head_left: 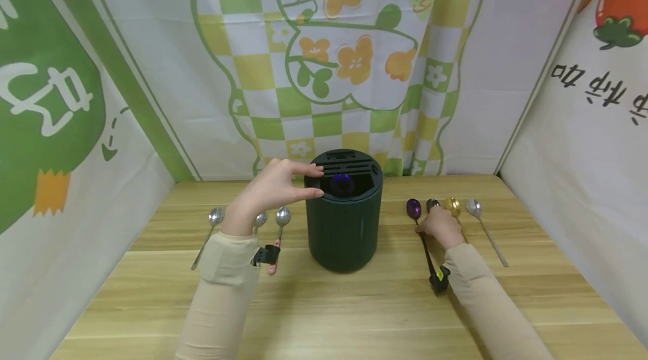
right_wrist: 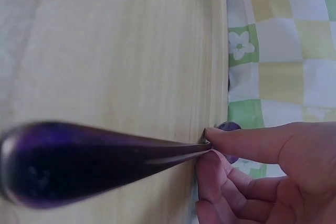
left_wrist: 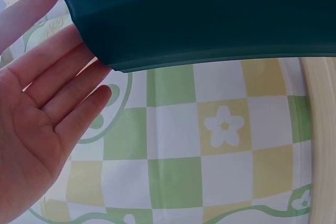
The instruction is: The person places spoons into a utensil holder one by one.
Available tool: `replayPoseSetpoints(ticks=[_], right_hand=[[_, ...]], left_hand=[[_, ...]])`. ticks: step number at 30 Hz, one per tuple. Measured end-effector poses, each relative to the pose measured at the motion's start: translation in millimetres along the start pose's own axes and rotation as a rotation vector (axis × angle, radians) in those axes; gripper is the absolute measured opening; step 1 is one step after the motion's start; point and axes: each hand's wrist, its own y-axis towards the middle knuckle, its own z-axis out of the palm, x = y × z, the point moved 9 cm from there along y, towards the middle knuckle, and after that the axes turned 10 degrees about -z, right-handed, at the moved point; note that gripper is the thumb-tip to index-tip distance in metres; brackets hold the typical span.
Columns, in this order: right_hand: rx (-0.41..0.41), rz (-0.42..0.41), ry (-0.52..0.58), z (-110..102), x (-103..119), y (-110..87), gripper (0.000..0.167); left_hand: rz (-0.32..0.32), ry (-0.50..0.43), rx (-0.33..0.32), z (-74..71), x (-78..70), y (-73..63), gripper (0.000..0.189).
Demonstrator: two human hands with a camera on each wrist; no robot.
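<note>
A dark green cylindrical holder (head_left: pixel 343 230) with a slotted black top stands mid-table. My left hand (head_left: pixel 275 185) has its thumb and straight fingers on the left of the holder's rim; in the left wrist view the fingers touch its edge. Inside the opening shows a shiny purple rounded thing (head_left: pixel 342 182), seemingly a spoon bowl. Right of the holder, my right hand (head_left: pixel 442 226) pinches a dark purple spoon (head_left: pixel 413 209) between thumb and fingers. In the right wrist view its handle (right_wrist: pixel 63 163) points toward the camera, and most of the bowl is behind the fingers.
To the right are a black spoon (head_left: pixel 432 203), partly behind the hand, a gold spoon (head_left: pixel 453 206) and a silver spoon (head_left: pixel 475 208). Left of the holder lie a pink-handled spoon (head_left: pixel 283 216) and silver spoons (head_left: pixel 215 216). A patterned curtain (head_left: pixel 349 67) hangs behind the table.
</note>
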Motion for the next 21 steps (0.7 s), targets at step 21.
replayPoseSetpoints(ticks=[21], right_hand=[[0.058,-0.037,-0.011,-0.3,5.6,1.4,0.025]], left_hand=[[-0.005,-0.007,0.004,1.2,1.0,-0.5,0.042]])
